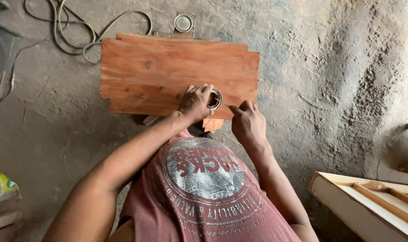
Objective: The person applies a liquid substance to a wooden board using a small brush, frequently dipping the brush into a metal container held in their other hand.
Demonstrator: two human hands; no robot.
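At the far left we see only the cut-off edge of a dark flat object (0, 62) and, lower down, a corner of a coloured bag (0, 184), neither showing enough to tell what it is. A grey cable (74, 40) loops across the dirt floor (329, 89) just beyond the far left corner of the reddish wooden panel (168, 67), which lies flat on that floor. A round tin lid (183, 23) sits on a small scrap just past the panel's far edge. Our left hand (195, 102) curls its fingers around a small open tin (215, 98) standing at the panel's near edge, right of middle; the hand hides most of the tin's wall, and its dark contents are hard to make out. Our right hand (248, 122), just beside it, has its fingers pinched together on a thin metal tool (222, 103) whose tip reaches the tin's mouth; what kind of tool it is we cannot tell. Our reddish shirt (199, 197) hides the floor below. At the lower right a pale wooden frame (369, 201) is cut off by the edge.
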